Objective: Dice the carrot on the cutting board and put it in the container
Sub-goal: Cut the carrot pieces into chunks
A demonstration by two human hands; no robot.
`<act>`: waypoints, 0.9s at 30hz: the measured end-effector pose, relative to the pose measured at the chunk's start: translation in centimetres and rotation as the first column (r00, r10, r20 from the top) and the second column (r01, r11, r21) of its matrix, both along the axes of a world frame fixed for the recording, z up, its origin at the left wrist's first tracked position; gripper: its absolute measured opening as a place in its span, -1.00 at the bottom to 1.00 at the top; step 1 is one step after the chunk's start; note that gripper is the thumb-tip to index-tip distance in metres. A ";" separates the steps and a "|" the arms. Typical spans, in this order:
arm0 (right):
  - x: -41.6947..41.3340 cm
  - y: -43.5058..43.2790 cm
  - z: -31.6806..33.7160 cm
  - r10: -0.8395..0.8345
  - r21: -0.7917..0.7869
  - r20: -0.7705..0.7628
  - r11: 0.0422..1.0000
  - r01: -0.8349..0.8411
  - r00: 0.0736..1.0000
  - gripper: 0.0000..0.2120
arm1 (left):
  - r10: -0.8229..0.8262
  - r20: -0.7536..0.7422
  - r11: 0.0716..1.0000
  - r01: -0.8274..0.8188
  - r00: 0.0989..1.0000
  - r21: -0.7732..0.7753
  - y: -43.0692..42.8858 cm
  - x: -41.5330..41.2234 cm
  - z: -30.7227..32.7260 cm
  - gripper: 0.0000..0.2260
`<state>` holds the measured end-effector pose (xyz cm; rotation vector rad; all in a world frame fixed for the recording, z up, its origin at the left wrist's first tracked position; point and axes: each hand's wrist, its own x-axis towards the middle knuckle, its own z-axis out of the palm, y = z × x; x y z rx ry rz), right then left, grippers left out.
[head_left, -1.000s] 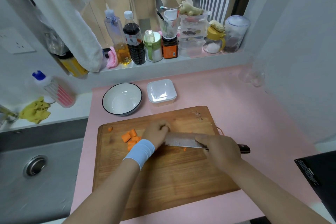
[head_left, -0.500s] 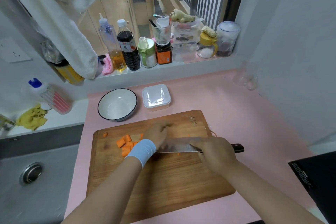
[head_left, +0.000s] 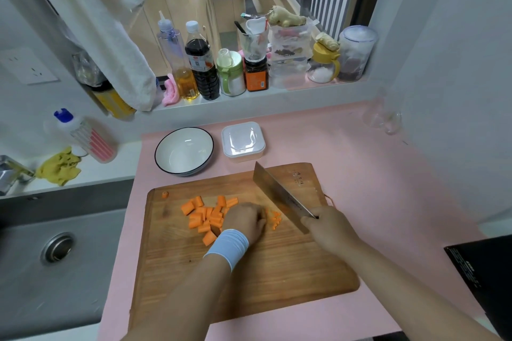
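The left fingers [head_left: 259, 216] are curling down over the finer bits [head_left: 275, 220] of carrot, bunching them against the cutting board [head_left: 277, 271]; the fingertips are hidden, so I cannot tell how firmly they are pinching. The left hand [head_left: 245, 220], with a pale blue band at the wrist, is lying between those bits and the larger carrot pieces [head_left: 206, 216] heaped just to its left. The right fingers [head_left: 307, 223] are wrapping tight round the cleaver's handle, and the right hand [head_left: 329, 230] is holding the cleaver [head_left: 279, 196] up off the wood, its blade slanting away toward the container [head_left: 243, 141].

That is the change. Half a second ago the blade was lying low and level across the board, pressed in beside the left hand; now it is standing clear of the carrot with its tip swung outward. The camera is also tilting lower. To my eye a cutting stroke is finishing and the next is being lined up, so dicing is only partly done: most pieces are looking too coarse.

One stray piece [head_left: 165, 194] is sitting alone near the board's far left corner. Nothing orange is showing in the container, which is waiting beside the bowl [head_left: 184, 151] on the pink worktop [head_left: 374, 174].
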<state>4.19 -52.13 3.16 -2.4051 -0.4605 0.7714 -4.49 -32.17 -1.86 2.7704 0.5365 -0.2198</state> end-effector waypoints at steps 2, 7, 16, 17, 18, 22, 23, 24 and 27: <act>-0.1 0.0 0.4 -0.018 0.028 -0.031 0.999 0.019 0.999 -0.71 | 0.038 -0.009 0.993 -0.039 0.999 -0.111 -0.7 0.9 0.1 -0.88; -1.4 0.1 1.3 -0.014 0.090 -0.134 0.996 0.026 0.991 -0.74 | 0.356 0.155 0.922 -0.319 0.921 -0.221 0.5 1.5 1.1 -0.84; -4.5 1.8 0.5 -0.066 0.119 -0.328 0.987 0.111 0.942 -0.76 | 0.231 0.246 0.963 -0.257 0.941 0.078 3.6 -3.2 -1.8 -0.67; -4.2 1.7 0.6 -0.094 0.113 -0.319 0.984 0.136 0.943 -0.76 | 0.214 0.222 0.966 -0.240 0.951 0.094 3.5 -3.7 -2.1 -0.61; -3.7 1.6 0.6 -0.119 0.102 -0.299 0.982 0.156 0.947 -0.75 | 0.192 0.213 0.971 -0.217 0.958 0.104 3.6 -4.2 -2.4 -0.55; -2.0 1.4 0.6 -0.169 0.063 -0.219 0.980 0.187 0.961 -0.76 | 0.127 0.229 0.980 -0.158 0.965 0.121 5.3 -5.9 -3.1 -0.52; -1.8 1.6 0.7 -0.170 0.055 -0.201 0.981 0.184 0.965 -0.76 | 0.116 0.231 0.982 -0.147 0.966 0.122 5.9 -6.2 -3.1 -0.53; -1.8 1.8 0.9 -0.170 0.047 -0.182 0.982 0.181 0.969 -0.77 | 0.107 0.230 0.983 -0.137 0.967 0.120 6.3 -6.4 -3.0 -0.54; -2.1 2.9 1.3 -0.144 0.046 -0.131 0.987 0.151 0.981 -0.76 | 0.085 0.226 0.982 -0.120 0.971 0.147 6.9 -6.2 -2.5 -0.54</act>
